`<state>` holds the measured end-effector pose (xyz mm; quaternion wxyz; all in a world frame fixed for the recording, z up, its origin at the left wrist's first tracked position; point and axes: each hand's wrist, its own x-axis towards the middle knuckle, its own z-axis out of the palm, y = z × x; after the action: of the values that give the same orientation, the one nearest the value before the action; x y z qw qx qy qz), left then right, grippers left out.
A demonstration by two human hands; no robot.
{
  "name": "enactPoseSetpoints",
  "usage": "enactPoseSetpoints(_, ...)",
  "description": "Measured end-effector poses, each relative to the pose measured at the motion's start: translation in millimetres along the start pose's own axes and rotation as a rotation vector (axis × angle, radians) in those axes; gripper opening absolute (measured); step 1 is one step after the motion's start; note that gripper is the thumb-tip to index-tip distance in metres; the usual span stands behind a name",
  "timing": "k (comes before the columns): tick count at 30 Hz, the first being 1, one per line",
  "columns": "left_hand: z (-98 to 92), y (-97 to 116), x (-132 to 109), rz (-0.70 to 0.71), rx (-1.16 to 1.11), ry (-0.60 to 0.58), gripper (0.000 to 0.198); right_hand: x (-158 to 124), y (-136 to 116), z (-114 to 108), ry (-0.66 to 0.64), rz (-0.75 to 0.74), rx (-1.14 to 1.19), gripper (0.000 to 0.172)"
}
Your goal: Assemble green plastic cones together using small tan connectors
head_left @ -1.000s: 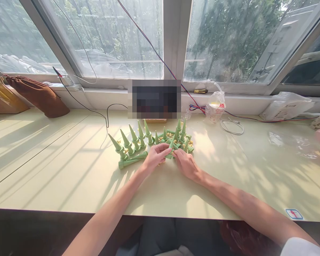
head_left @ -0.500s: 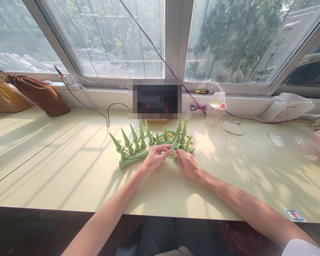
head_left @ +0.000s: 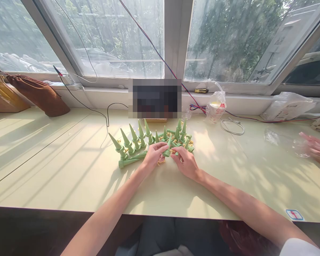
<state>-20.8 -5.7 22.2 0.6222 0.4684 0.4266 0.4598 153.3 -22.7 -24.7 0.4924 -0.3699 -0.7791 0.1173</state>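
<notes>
My left hand [head_left: 152,158] is closed on a green plastic watering spike [head_left: 169,143], its point tilted up. Close to the spike's wider end, my right hand [head_left: 188,164] pinches a small yellow plastic piece [head_left: 172,152]; its fingertips partly cover it. To the left, several green spikes [head_left: 126,139] stand point up in a row. Two longer green pieces [head_left: 133,159] lie in front of them. Behind my hands is a pile of green parts and small yellow parts [head_left: 191,142], with more spikes [head_left: 184,128] upright in it.
At the right edge, another person's hand [head_left: 317,149] is near clear plastic wrapping [head_left: 300,147]. A bagged cup [head_left: 216,106], a coiled white cable [head_left: 232,127] and a blurred-out dark object [head_left: 156,99] stand along the back. A brown pouch [head_left: 38,94] leans at back left.
The spike in my left hand has shifted slightly left and lower. My right fingers have opened out a little, showing the yellow piece. The other person's hand has moved and spread at the right edge.
</notes>
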Motion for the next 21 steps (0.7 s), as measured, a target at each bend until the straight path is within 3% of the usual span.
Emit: enactPoseSetpoints(21,-2.3,-5.1,-2.7,0.027,0.017,-0.111,0.034,-2.8,4.7,-0.7,0.067,-0.087,0.009,0.016)
